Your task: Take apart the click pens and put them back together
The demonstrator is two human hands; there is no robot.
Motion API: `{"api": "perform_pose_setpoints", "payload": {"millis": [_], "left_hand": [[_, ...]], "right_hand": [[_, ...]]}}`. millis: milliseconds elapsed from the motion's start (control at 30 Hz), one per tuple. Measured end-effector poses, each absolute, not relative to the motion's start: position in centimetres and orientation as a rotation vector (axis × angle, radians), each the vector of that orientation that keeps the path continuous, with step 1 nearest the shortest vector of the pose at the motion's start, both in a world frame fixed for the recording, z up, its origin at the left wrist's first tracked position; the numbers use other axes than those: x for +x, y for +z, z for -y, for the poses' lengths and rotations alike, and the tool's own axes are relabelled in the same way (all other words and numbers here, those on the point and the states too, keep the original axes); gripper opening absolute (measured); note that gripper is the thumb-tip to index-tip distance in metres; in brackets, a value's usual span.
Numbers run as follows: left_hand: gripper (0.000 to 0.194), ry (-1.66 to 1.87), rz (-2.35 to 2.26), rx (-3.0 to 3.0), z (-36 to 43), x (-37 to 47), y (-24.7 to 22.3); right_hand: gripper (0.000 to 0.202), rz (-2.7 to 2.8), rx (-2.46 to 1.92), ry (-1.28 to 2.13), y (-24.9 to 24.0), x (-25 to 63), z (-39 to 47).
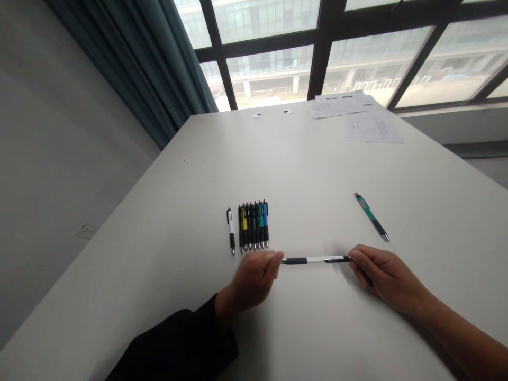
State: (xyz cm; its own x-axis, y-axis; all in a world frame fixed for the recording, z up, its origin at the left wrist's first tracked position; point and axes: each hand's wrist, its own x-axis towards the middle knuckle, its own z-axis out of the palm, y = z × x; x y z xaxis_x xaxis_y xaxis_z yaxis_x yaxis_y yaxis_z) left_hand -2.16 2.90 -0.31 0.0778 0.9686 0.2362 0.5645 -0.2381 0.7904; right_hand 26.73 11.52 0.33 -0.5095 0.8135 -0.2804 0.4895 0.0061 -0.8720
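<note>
White-barrelled pen [315, 259], black grip section, black clip: crosswise between your hands, near part of smooth white table [301, 174]; likely light, stiff, slightly slick, best held at the rubbery-looking grip; your left hand [254, 279] pinches its tip, your right hand [377, 271] its clip end; farther left, row of slim pens [254, 227]; farther right, green pen [372, 216]

Blue curtain [159, 58] beside dark-framed window [326, 42], papers [375, 128] at far end of white table [293, 164], wall socket [85, 231]
</note>
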Motion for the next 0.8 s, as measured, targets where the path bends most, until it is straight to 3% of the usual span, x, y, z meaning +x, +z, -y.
{"api": "perform_pose_setpoints", "payload": {"millis": [267,567,800], "left_hand": [[0.052,1.152,-1.447,1.869,-2.9,-2.3,-0.3],[0.018,1.392,-1.342,1.731,-2.7,-1.2,1.2],[0.023,1.272,-1.055,1.561,-0.9,1.7,2.8]], "right_hand": [[0.056,2.05,-1.301,1.466,0.5,26.6,-11.6],[0.039,2.232,-0.955,1.58,1.2,25.9,-10.9],[0.028,2.299,-0.657,1.707,1.0,24.3,-8.2]]}}
